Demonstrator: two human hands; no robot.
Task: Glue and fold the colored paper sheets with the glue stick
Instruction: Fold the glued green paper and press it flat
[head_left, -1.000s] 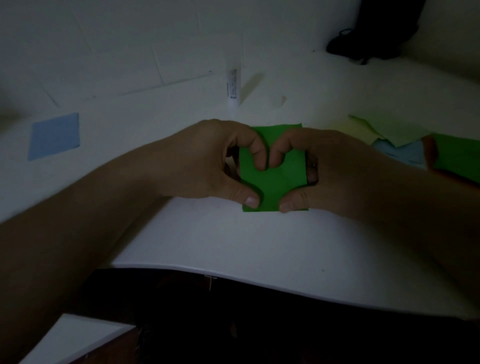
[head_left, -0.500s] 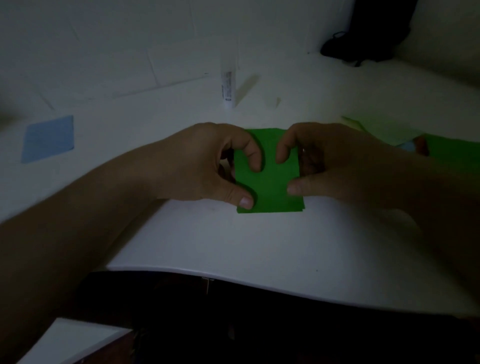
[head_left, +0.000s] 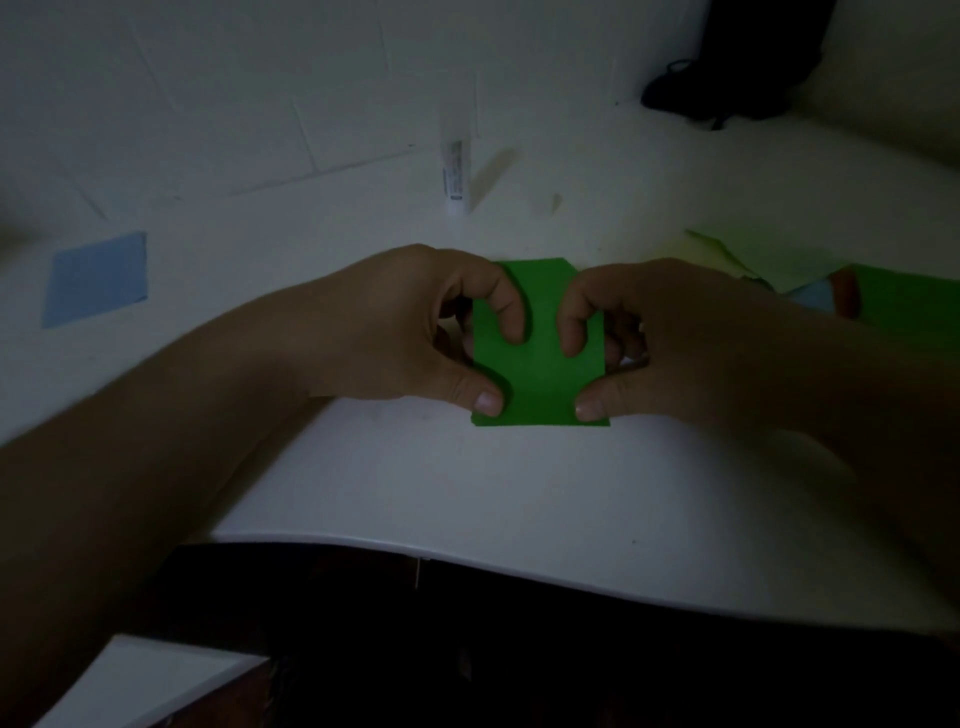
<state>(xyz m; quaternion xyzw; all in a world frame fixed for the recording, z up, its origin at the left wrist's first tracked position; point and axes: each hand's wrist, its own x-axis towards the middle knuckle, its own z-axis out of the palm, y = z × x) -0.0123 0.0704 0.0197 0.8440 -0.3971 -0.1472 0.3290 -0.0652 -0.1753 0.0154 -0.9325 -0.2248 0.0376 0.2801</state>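
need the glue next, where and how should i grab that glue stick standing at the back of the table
Grip the glue stick around the middle of its body, pinching it across its width, coming from the near side. It stands upright, apart from the green paper, with bare table around it, so its round sides look open to the fingers.

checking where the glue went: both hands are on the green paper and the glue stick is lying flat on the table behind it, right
Not quite. In the head view the glue stick stands upright on the table behind the green paper, not lying flat. The rest holds: the left hand and the right hand both hold that paper.
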